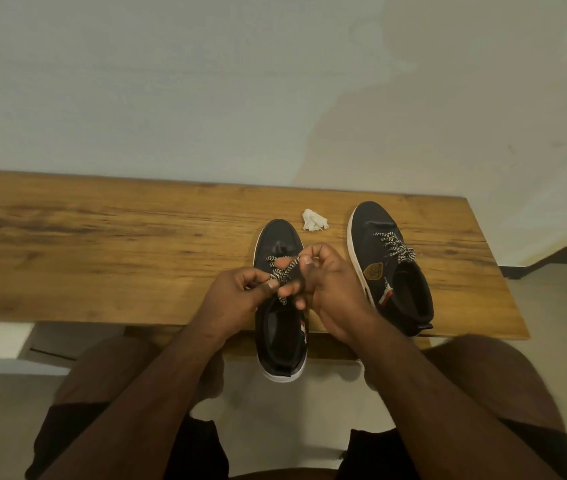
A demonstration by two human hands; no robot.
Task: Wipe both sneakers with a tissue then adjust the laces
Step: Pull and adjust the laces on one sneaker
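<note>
While we look down from the head view, our left hand and right hand each pinch the black-and-white speckled laces of the nearer black white-soled sneaker, overhanging the wooden bench. A crumpled white tissue lies between it and the second black sneaker.

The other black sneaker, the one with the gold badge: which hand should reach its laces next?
Right hand, probably: the black white-soled badge sneaker lies on that side, while the left hand sits farther away.
</note>
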